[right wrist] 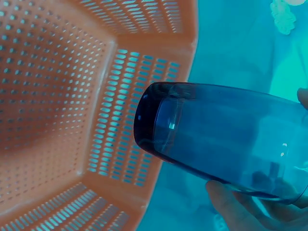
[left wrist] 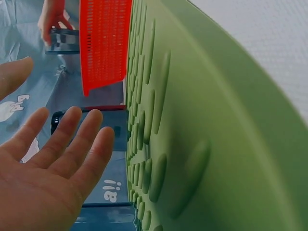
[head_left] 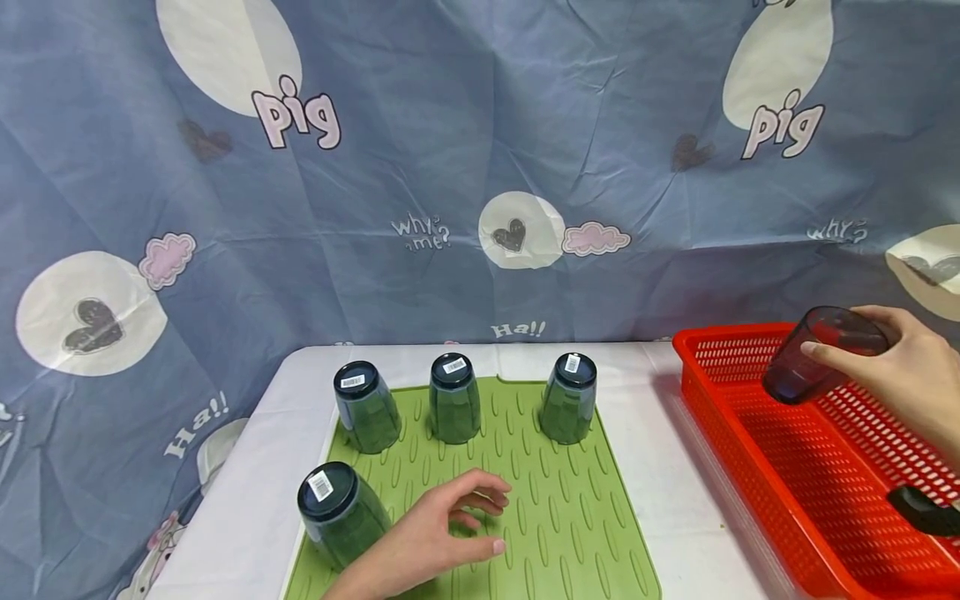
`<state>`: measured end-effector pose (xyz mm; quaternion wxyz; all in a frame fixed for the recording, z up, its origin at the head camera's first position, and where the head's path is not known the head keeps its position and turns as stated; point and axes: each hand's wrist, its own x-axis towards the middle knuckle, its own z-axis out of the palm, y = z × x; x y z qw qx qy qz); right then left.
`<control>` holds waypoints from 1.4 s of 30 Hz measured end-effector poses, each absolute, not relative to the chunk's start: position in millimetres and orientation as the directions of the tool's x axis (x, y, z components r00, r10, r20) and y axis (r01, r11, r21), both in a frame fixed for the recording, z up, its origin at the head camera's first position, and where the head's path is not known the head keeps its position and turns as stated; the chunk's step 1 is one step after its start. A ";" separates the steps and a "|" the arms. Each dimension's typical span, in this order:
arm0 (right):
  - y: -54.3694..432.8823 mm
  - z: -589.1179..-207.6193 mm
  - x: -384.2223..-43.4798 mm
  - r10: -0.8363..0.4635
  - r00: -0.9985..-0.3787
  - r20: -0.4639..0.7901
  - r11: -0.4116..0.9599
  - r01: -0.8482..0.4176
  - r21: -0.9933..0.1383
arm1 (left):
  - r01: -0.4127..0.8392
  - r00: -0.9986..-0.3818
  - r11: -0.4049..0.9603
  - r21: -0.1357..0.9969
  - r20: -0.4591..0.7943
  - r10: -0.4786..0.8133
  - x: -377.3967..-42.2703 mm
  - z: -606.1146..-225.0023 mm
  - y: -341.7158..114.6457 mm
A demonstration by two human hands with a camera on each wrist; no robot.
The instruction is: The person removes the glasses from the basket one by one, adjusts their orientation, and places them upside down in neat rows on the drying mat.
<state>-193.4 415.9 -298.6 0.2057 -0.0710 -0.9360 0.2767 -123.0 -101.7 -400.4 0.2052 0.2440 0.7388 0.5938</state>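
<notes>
My right hand grips a dark blue-tinted drinking glass near its rim, tilted with the thick base low, over the red basket. In the right wrist view that glass lies across the basket's slotted side, fingers along its lower edge. My left hand hovers over the green mat, holding nothing, its fingers loosely bent. Close beside the left wrist stands an upside-down glass. Three more glasses stand inverted along the mat's far edge: left, middle and right.
The basket stands on the white-covered table, right of the mat. A black object shows at the right edge, over the basket. A blue printed cloth hangs behind the table.
</notes>
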 end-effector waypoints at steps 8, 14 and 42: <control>405.7 -291.8 -181.2 0.241 -0.894 0.379 0.795 -0.042 -0.605 | 0.119 -0.794 0.176 0.977 -0.013 0.608 -124.1 -399.8 -101.9; 393.5 -285.1 -174.0 0.237 -0.882 0.408 0.786 -0.073 -0.613 | 0.133 -0.798 0.163 0.978 0.008 0.603 -123.2 -400.2 -102.2; 362.5 -280.3 -142.9 0.219 -0.848 0.482 0.725 -0.189 -0.662 | 0.118 -0.793 0.153 0.981 0.000 0.609 -124.1 -400.8 -102.8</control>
